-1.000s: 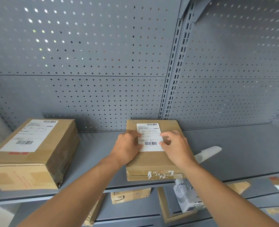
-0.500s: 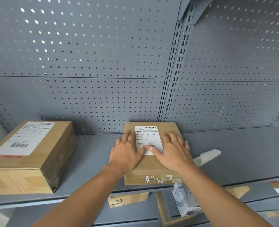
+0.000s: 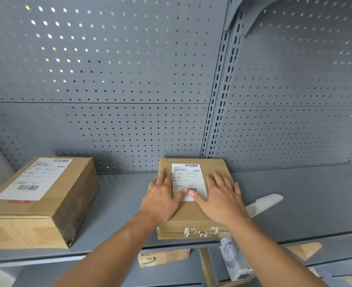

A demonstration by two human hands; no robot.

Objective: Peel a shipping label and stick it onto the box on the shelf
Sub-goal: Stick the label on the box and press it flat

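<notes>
A flat brown cardboard box (image 3: pixel 193 216) lies on the grey shelf (image 3: pixel 117 206) in the middle. A white shipping label (image 3: pixel 188 177) with barcodes lies flat on the box's top. My left hand (image 3: pixel 161 200) rests flat on the box at the label's left edge, thumb on the label's lower part. My right hand (image 3: pixel 222 196) lies flat at the label's right edge, its thumb meeting the left thumb near the lower barcode. Both hands have spread fingers and hold nothing.
A larger brown box (image 3: pixel 40 201) with its own label stands at the shelf's left. A curled white backing strip (image 3: pixel 264 203) lies on the shelf right of the hands. A perforated grey back panel rises behind. Several parcels (image 3: pixel 162 257) sit on the lower shelf.
My hands went from pinching the label's sides with curled fingers to lying flat with spread fingers. The thumbs slid down to the label's lower edge.
</notes>
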